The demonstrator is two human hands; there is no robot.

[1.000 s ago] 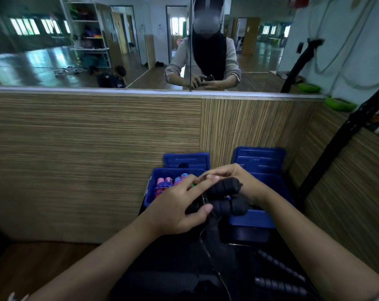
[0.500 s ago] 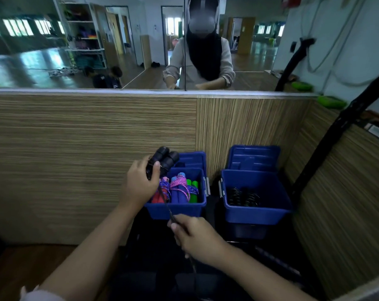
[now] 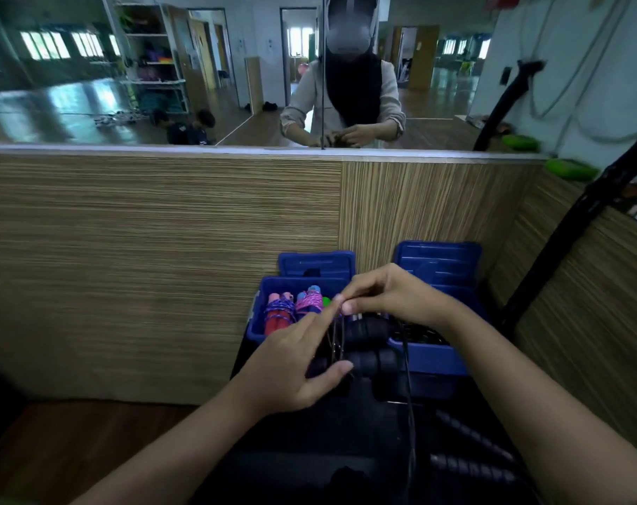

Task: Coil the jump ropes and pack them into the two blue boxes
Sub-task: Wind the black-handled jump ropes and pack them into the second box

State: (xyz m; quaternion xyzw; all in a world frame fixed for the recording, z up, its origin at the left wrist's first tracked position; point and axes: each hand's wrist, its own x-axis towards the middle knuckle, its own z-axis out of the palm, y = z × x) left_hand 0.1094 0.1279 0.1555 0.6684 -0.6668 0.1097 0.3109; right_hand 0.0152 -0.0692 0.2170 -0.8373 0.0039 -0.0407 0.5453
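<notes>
While two ridged dark handles [image 3: 470, 468] lie nearest on the black surface at lower right, the left hand [image 3: 291, 366] sits above them with thumb and forefinger curled around the black handles [image 3: 364, 344] of a jump rope, its grip clamped on them. A thin black cord [image 3: 406, 377] runs down from the handles toward the near edge. Just beyond, the right hand [image 3: 389, 293] pinches the cord between thumb and fingertips, its grip closed on the strand close to the left forefinger. Behind the hands stand two blue boxes side by side: the left box [image 3: 255, 322] holds coiled ropes [image 3: 295, 308] with pink, red and blue handles wound in purple cord, while the right box [image 3: 433, 355] holds dark coils. Each box has its blue lid [image 3: 317, 264] propped behind it against the wood-grain wall [image 3: 145, 249]. Above the wall, a mirror [image 3: 90, 85] reflects the person.
</notes>
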